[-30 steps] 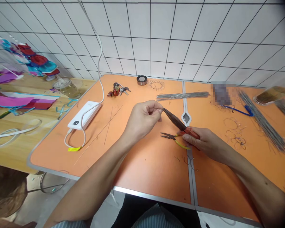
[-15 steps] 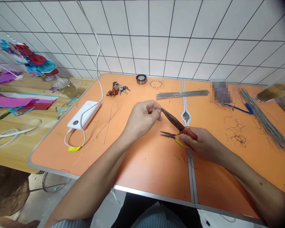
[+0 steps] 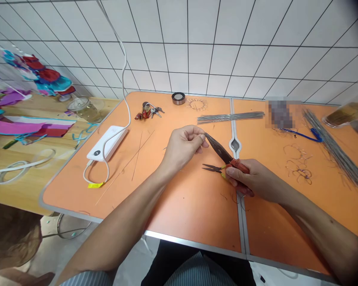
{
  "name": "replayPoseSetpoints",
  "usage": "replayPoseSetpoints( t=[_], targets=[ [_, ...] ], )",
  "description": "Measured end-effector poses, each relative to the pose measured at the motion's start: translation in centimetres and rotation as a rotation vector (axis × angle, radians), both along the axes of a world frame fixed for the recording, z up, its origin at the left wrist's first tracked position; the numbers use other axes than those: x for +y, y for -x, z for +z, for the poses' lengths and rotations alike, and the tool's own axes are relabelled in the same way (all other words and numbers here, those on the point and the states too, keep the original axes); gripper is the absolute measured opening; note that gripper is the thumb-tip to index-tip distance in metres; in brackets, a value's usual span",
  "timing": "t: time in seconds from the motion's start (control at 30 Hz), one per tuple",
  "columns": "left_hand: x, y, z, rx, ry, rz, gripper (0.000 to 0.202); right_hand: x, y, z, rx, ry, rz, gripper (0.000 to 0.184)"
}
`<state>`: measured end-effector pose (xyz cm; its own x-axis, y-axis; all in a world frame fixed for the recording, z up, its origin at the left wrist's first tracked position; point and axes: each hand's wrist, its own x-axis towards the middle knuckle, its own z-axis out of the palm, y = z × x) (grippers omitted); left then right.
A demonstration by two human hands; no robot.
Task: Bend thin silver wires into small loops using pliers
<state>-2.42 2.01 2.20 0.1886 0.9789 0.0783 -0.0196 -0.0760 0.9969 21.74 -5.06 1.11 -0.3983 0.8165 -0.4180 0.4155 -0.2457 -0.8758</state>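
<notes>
My left hand [image 3: 187, 143] is closed in a pinch, thumb against forefinger. What it holds, if anything, is too small to make out. My right hand [image 3: 258, 179] grips red-handled long-nose pliers [image 3: 218, 148], their dark tip meeting my left fingertips. Both red handles show, spread apart, with the lower one below my palm. Just under my right fingers is a second, smaller pair of pliers [image 3: 212, 168] with yellow handles, partly hidden; whether it rests on the table or touches my hand, I cannot tell.
Across the orange folding table [image 3: 167, 214] lie two thin wires [image 3: 139, 150], a bundle of wires [image 3: 231, 117], wire rings [image 3: 300, 172] and a thicker wire bundle [image 3: 335, 149]. A power bank [image 3: 109, 143] with a cable, keys [image 3: 150, 111] and a tape roll [image 3: 178, 98] sit farther left.
The lower red handle has swung down from the upper one, spreading the pliers' handles. My left hand has shifted slightly right along with the whole view. A short thin sliver now shows left of that hand.
</notes>
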Motion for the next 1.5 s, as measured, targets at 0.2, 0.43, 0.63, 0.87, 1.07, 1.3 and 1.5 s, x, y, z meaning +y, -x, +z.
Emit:
replayPoseSetpoints(
  t=[0.2, 0.43, 0.63, 0.87, 1.07, 1.3, 1.5],
  targets=[
    [-0.3, -0.2, 0.1, 0.037, 0.006, 0.035, 0.008, 0.0, 0.3, -0.1, -0.15, -0.118, -0.026, 0.056],
    [-0.6, -0.6, -0.3, 0.056, 0.048, 0.084, 0.006, 0.3, 0.8, -0.3, -0.425, -0.415, -0.045, 0.048],
    [-0.4, -0.3, 0.3, -0.026, 0.076, 0.013, 0.007, 0.2, 1.0, 0.1, -0.526, -0.471, -0.083, 0.034],
    [-0.7, -0.3, 0.8, -0.011, -0.016, 0.091, 0.007, 0.3, 0.2, -0.4, -0.612, -0.61, -0.071, 0.033],
    [-1.4, -0.4, 0.8, 0.096, -0.196, 0.19, 0.006, 0.4, -0.8, -0.4, -0.64, -0.611, -0.047, 0.027],
    [-1.5, -0.4, 0.3, 0.111, -0.224, 0.177, 0.008, 0.6, -0.5, -0.2, -0.596, -0.584, -0.081, 0.032],
    [-1.7, -0.7, 0.3, 0.117, -0.217, 0.153, 0.009, 0.5, -0.5, 0.0, -0.564, -0.571, -0.113, 0.034]
  ],
)
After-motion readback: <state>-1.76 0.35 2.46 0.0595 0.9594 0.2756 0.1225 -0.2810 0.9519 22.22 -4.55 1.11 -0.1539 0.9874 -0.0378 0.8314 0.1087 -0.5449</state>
